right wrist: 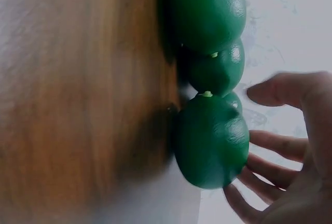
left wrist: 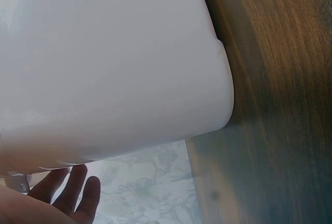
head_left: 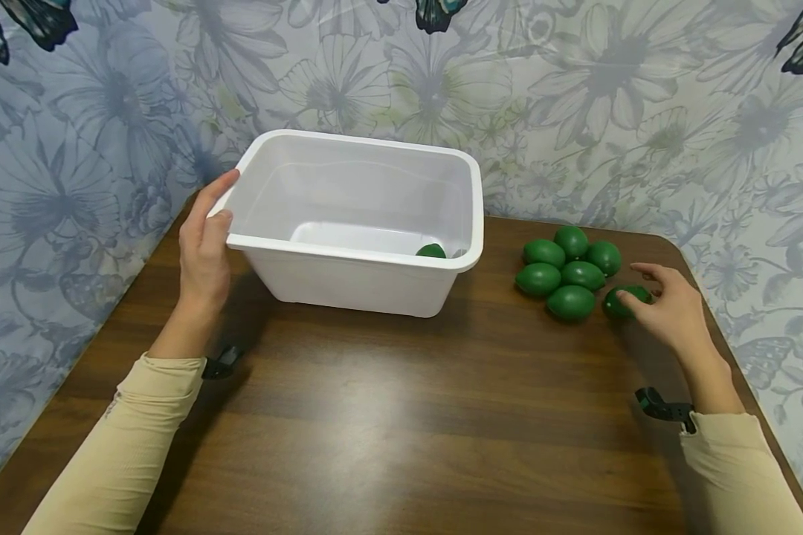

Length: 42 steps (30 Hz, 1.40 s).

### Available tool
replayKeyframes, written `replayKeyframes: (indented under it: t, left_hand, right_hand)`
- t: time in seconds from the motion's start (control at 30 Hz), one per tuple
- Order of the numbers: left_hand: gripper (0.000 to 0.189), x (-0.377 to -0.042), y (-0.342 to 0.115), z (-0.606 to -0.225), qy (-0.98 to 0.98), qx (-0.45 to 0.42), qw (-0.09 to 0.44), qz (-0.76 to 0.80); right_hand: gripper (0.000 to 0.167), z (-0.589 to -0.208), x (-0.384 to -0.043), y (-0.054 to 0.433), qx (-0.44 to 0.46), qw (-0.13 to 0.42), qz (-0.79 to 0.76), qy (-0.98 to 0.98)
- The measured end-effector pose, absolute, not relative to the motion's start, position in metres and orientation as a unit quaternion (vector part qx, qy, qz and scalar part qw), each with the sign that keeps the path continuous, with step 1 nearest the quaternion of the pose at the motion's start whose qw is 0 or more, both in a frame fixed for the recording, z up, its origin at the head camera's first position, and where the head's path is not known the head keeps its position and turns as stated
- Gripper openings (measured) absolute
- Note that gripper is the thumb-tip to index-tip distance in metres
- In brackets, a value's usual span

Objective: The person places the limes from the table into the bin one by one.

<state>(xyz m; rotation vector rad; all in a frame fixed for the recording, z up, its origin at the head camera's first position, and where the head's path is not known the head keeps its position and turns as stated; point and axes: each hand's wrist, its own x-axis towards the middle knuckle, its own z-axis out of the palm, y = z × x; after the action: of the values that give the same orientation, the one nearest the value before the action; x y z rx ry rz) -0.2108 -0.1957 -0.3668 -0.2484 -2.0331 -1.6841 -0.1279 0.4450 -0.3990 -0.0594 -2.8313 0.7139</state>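
A white plastic tub [head_left: 348,279] stands on the table, one green lime [head_left: 431,251] visible inside near its right end. My left hand [head_left: 204,249] grips the tub's left rim; in the left wrist view its fingers [left wrist: 78,187] show beside the white wall [left wrist: 114,68]. At the right, my right hand [head_left: 672,305] is around the outermost lime [head_left: 622,301] of a cluster. The right wrist view has the fingers at the side of this glossy lime [right wrist: 211,141], with the thumb [right wrist: 275,90] raised apart from it.
Several more limes [head_left: 571,303] lie close together left of the right hand. The brown wooden table [head_left: 375,416] has its right edge just beyond that hand. Behind the table hangs a flower-patterned covering [head_left: 609,89]. Each wrist wears a black camera mount [head_left: 662,405].
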Motion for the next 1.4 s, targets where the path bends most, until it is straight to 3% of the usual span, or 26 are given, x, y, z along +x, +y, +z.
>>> replayKeyframes:
  t: [0.13, 0.4, 0.77, 1.07, 1.4]
  left_hand:
    - [0.052, -0.211, -0.196, -0.366, -0.745, -0.090, 0.240, -0.615]
    - [0.052, -0.210, -0.195, -0.366, -0.745, -0.089, 0.242, -0.615]
    - [0.052, -0.211, -0.194, -0.366, -0.744, -0.096, 0.248, -0.613]
    - [0.052, -0.210, -0.194, -0.366, -0.743, -0.094, 0.244, -0.616]
    - [0.052, -0.210, -0.195, -0.367, -0.745, -0.089, 0.244, -0.615]
  right_hand:
    - [0.060, -0.406, -0.127, 0.450, 0.000, 0.069, 0.224, -0.972]
    - [0.062, -0.410, -0.125, 0.452, 0.015, 0.048, 0.209, -0.977]
    - [0.060, -0.394, -0.119, 0.451, -0.005, 0.133, 0.226, -0.965]
    - [0.066, -0.372, -0.122, 0.431, -0.033, 0.156, 0.272, -0.949]
    - [0.059, -0.351, -0.130, 0.382, 0.042, 0.242, 0.309, -0.919]
